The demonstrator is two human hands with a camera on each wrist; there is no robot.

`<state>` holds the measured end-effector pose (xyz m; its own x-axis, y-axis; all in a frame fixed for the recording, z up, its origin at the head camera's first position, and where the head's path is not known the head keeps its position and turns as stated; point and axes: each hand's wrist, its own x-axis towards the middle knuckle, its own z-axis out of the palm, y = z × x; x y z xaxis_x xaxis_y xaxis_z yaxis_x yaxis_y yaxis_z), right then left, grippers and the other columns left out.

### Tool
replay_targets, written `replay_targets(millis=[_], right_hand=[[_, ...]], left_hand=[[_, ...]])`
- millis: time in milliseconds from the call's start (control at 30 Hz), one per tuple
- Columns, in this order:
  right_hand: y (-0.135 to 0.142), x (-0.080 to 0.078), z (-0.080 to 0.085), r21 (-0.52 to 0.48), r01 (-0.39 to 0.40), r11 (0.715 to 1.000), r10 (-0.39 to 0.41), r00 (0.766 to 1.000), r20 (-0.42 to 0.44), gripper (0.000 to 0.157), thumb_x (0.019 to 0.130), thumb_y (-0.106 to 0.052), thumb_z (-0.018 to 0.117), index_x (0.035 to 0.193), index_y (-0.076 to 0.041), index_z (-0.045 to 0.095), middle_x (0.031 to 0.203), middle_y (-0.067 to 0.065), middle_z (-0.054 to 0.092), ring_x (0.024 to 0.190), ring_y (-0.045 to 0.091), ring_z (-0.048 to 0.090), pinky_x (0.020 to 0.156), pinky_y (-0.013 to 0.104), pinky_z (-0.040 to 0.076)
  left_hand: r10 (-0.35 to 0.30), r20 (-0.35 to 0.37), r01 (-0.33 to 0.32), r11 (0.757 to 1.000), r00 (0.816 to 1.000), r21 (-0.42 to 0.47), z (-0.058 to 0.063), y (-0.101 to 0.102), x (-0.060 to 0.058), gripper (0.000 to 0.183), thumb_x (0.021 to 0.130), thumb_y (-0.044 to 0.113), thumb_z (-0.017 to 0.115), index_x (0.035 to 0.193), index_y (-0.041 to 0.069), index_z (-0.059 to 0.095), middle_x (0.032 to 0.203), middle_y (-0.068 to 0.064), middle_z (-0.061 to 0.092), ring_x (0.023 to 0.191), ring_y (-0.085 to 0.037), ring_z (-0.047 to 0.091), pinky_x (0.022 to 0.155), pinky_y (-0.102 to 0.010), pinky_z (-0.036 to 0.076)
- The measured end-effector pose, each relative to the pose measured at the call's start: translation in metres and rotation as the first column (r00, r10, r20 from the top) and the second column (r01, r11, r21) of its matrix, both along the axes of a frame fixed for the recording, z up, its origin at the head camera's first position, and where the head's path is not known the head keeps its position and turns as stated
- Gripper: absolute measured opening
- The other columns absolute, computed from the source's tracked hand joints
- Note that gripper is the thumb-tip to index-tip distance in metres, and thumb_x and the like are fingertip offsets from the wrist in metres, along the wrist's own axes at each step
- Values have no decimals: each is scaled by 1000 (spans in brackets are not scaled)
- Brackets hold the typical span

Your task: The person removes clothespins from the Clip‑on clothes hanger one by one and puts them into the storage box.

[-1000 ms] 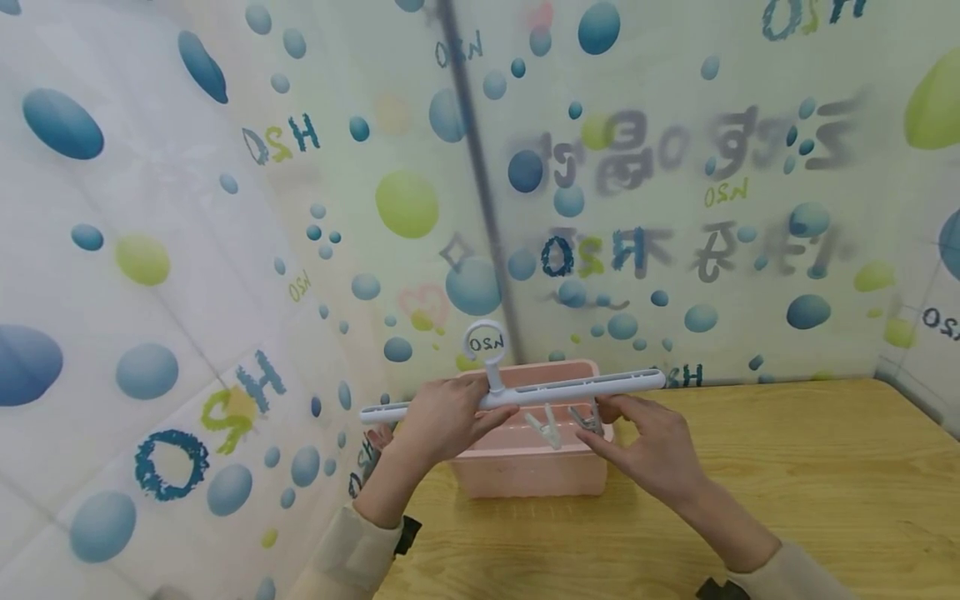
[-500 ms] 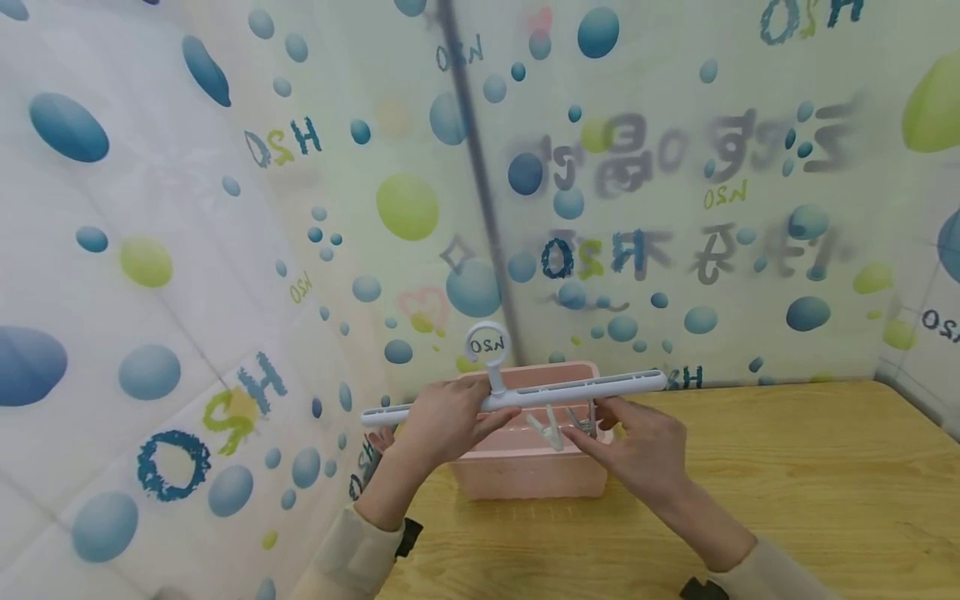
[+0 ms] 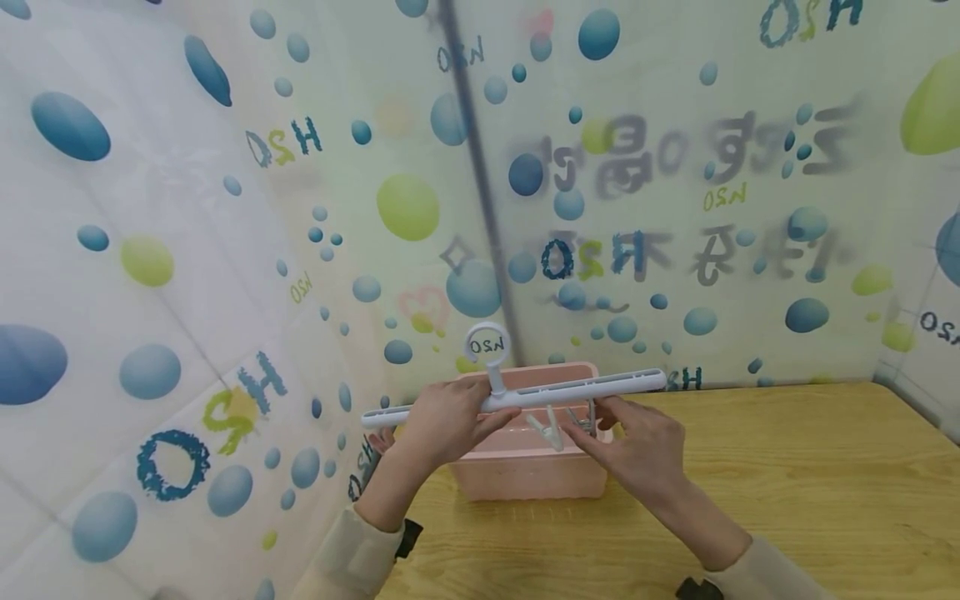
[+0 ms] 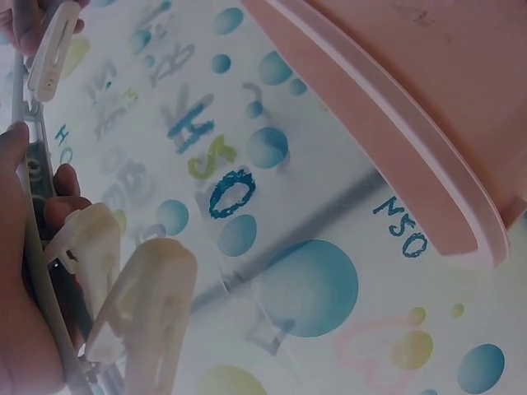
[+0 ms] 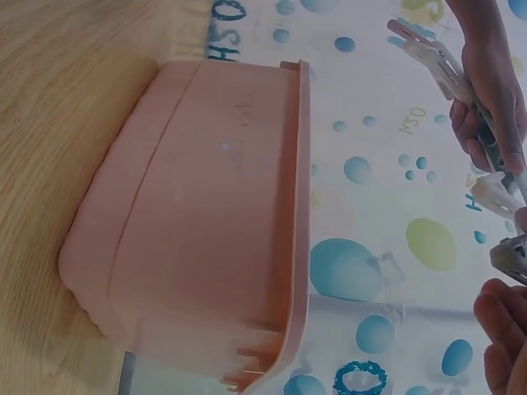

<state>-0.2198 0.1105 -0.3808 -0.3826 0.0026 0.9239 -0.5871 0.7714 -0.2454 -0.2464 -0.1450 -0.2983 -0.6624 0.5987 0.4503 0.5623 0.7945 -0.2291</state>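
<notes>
A white clip hanger (image 3: 585, 388) with a round hook is held up level in front of the wall. My left hand (image 3: 442, 421) grips its bar just left of the hook. Below the bar's right half, my right hand (image 3: 637, 442) pinches a grey clip (image 3: 581, 421) between thumb and fingers. A whitish clip (image 3: 552, 433) hangs beside it, legs spread in a V. Past the left hand, a pinkish clip (image 3: 380, 440) shows under the left end. Pale clips (image 4: 152, 313) loom close in the left wrist view.
Behind and below the hanger, a pink plastic basket (image 3: 528, 479) stands on the wood-grain table (image 3: 787, 492). A bubble-patterned curtain (image 3: 405, 275) rises behind the table and along the left side.
My right hand has shifted a little left, and the grey clip in its fingers has turned. My left hand and the hanger have stayed almost still.
</notes>
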Motion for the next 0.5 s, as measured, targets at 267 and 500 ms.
replay_targets(millis=[267,500], right_hand=[[-2,-3,-1,-23,12,1000,-13,1000,-18,39,68,-48,87,78,-17,68,63,-6,68,53,10,64,43,16,28],[0,-4,-3,-16,16,1000,-16,999,-37,38,80,-53,79,69,-20,61,60,-8,66,44,6,50,44,15,22]], left_hand=[[-4,-18,5,1000,1000,18,-2,0,-1,45,95,64,53,79,21,49,61,9,37,48,-6,32,46,-21,25],[-4,-12,4,1000,1000,13,-1,1,-1,44,94,63,55,80,21,49,63,9,37,50,-6,35,47,-20,26]])
